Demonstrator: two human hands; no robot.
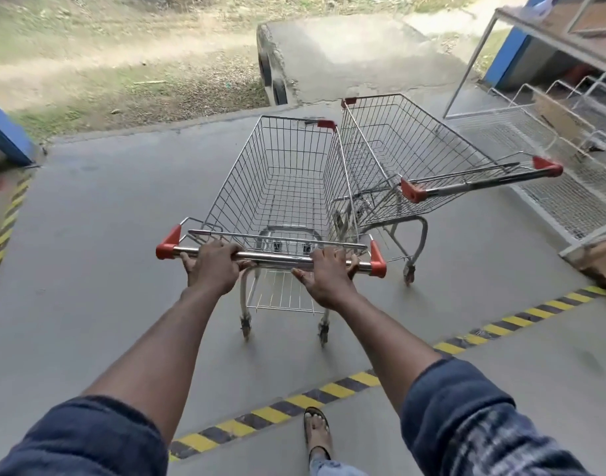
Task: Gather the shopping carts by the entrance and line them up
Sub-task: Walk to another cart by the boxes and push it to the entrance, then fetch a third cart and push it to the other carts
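right at the bottom of my view both forearms reach forward out of rolled dark blue sleeves (pixel 82 438), and one sandalled foot (pixel 317 431) stands just past a yellow-and-black striped line (pixel 346 383) painted across the grey concrete floor (pixel 106 252). my left hand (pixel 212 267) sits on top of the near cart's handle bar (pixel 277 260), fingers curled over the steel tube and pressed together, thumb tucked under. my right hand (pixel 327 274) grips the same bar further right, fingers wrapped over it, thumb spread out along the underside toward the left hand. both wrists are fairly straight, arms extended.

the near cart (pixel 288 180) is directly ahead of me, its wire basket holding nothing, red caps at the handle ends and on a front corner. a low wire shelf under the basket is bare too.

just beside it on the right, the second cart (pixel 397 159) stands angled, its handle swung out to the right; its basket side is touching or nearly touching the near cart's, i cannot tell which. its basket is also bare.

further right a metal rack (pixel 548 139) lies along the floor edge. beyond the carts a concrete ramp (pixel 346 56) runs down to grass and dirt.
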